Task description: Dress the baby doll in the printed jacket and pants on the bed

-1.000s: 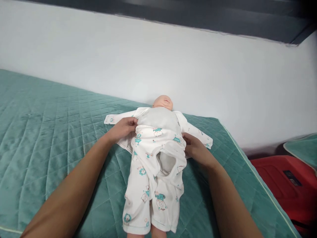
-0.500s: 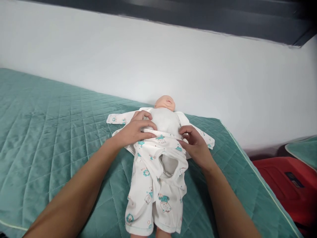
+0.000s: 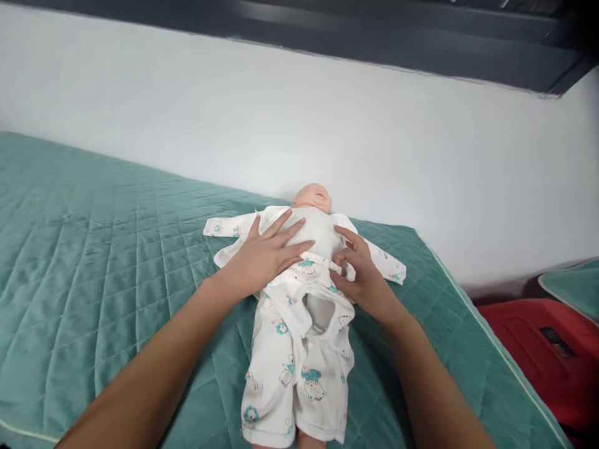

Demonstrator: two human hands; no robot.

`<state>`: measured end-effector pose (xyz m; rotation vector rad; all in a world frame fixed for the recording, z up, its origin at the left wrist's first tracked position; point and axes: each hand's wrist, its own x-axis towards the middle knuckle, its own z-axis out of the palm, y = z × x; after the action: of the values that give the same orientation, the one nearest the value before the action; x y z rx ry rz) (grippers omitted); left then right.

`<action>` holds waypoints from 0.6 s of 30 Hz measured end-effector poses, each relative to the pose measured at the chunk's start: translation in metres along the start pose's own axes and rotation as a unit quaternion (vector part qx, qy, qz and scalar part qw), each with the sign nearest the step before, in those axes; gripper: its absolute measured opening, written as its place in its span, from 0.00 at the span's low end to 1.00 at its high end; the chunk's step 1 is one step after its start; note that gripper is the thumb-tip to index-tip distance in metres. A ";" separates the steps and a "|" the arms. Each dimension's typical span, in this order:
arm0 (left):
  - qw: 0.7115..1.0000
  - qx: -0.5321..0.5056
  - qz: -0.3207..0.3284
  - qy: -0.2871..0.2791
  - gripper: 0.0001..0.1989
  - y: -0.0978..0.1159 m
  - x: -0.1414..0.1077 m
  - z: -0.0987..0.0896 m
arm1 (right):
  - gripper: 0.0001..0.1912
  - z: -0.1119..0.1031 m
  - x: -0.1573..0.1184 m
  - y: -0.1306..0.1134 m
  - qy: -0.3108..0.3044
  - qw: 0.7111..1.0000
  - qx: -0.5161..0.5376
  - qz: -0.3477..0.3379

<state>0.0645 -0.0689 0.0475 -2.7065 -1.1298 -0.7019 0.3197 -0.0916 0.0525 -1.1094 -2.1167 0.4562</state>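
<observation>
A baby doll [image 3: 312, 196] lies on its back, its head by the wall and its feet towards me. It wears white printed trousers [image 3: 271, 349] with an opening at the crotch. A matching long-sleeved top [image 3: 386, 260] lies spread open around its white cloth torso [image 3: 318, 232]. My left hand [image 3: 267, 252] rests flat with spread fingers over the torso and the waistband's left part. At the right end of the waistband, my right hand [image 3: 358, 268] has its thumb and fingers curled in a pinch on the trousers' edge.
Under the doll is a green quilted bedcover [image 3: 140, 262], with its piped edge [image 3: 482, 318] running down the right. A red chair [image 3: 538, 355] stands beyond that edge. Behind rises a white wall [image 3: 299, 118] with a dark ledge [image 3: 374, 37] above.
My left hand has gone from curled fingers at the waistband to lying flat and spread across the torso. My right hand has shifted slightly inward along the waistband.
</observation>
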 end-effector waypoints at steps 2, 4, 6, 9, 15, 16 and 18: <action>1.000 0.018 -0.013 -0.017 0.23 0.003 0.000 0.002 | 0.06 0.000 0.001 -0.001 -0.020 1.000 0.001 -0.005; 0.999 0.026 -0.029 -0.031 0.23 0.006 0.000 0.002 | 0.08 -0.001 0.002 -0.002 -0.036 0.999 0.000 -0.005; 0.998 0.028 -0.044 -0.046 0.24 0.008 0.000 0.001 | 0.10 -0.002 0.004 -0.002 -0.049 0.999 -0.002 -0.008; 0.995 0.027 -0.064 -0.073 0.25 0.014 0.000 -0.006 | 0.11 -0.002 0.005 -0.002 -0.052 0.998 0.000 -0.019; 0.984 0.016 -0.126 -0.121 0.32 0.028 0.000 -0.017 | 0.10 0.001 0.004 -0.001 -0.045 0.999 0.026 -0.012; 0.983 0.012 -0.132 -0.125 0.32 0.030 0.000 -0.018 | 0.10 0.002 0.004 -0.001 -0.042 0.999 0.031 -0.010; 0.983 0.010 -0.137 -0.122 0.32 0.031 -0.001 -0.018 | 0.11 0.003 0.004 0.000 -0.038 0.998 0.040 -0.006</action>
<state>0.0795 -0.0969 0.0649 -2.7041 -1.5787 -0.3921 0.3164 -0.0883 0.0523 -1.0478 -2.1496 0.5803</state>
